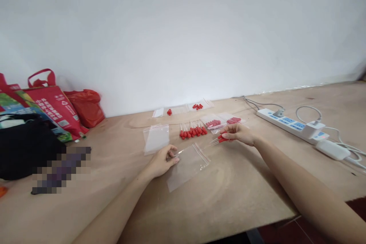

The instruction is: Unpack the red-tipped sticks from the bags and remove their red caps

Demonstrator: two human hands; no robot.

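Note:
My left hand (161, 161) pinches the edge of a clear zip bag (188, 166) that lies flat on the wooden table (228, 190). My right hand (239, 133) is closed on a few red-bulbed glass droppers (219, 139), their tips pointing left toward the bag's open end. A row of several more red-bulbed droppers (193, 131) lies just behind, between my hands. Another empty clear bag (156, 138) lies to the left of that row.
Filled bags with red pieces (217, 122) and two more bags (197, 106) lie farther back near the wall. A white power strip (291, 126) with a plugged charger and cables sits at right. Red shopping bags (57, 108) and a black bag (25, 148) stand at left.

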